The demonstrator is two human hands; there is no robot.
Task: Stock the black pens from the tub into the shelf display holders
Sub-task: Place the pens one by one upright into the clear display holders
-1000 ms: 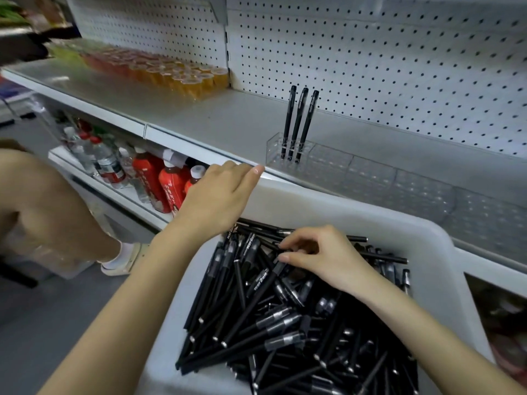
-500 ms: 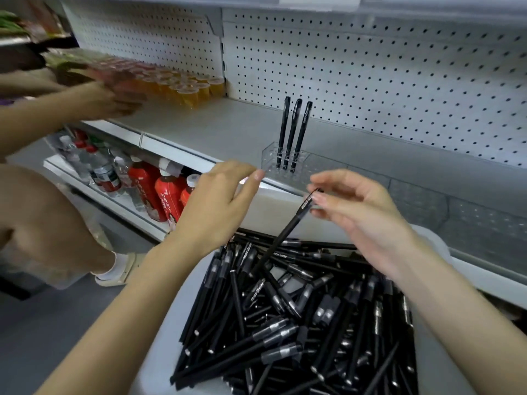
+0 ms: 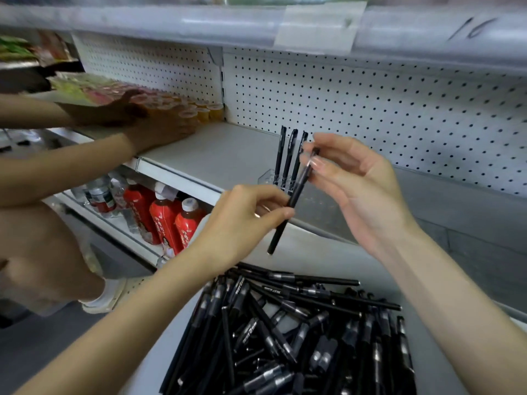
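We hold one black pen [image 3: 291, 201] in the air between both hands, above the white tub [image 3: 319, 258] and just in front of the shelf [image 3: 222, 155]. The pen is tilted, with its upper end toward the right and its lower end hanging free over the tub. Our left hand [image 3: 242, 223] pinches the barrel near its middle between thumb and forefinger, the other fingers curled beneath. Our right hand [image 3: 356, 189] pinches the upper end between thumb and forefinger, with its remaining fingers loosely spread. The upper end of the pen sits just beside three pens [image 3: 288, 158] that stand upright in the left end of a clear display holder [image 3: 266, 178] on the shelf; whether it touches them cannot be determined. Below the hands, the tub contains a loose pile of black pens [image 3: 285, 332], lying crossed in several directions. Behind the holder rises a white pegboard [image 3: 370, 109]. To the left on the same shelf stand rows of small sealed cups [image 3: 205, 111], where another person's hands [image 3: 159, 132] rest. The shelf below carries red bottles [image 3: 165, 220] with white caps.
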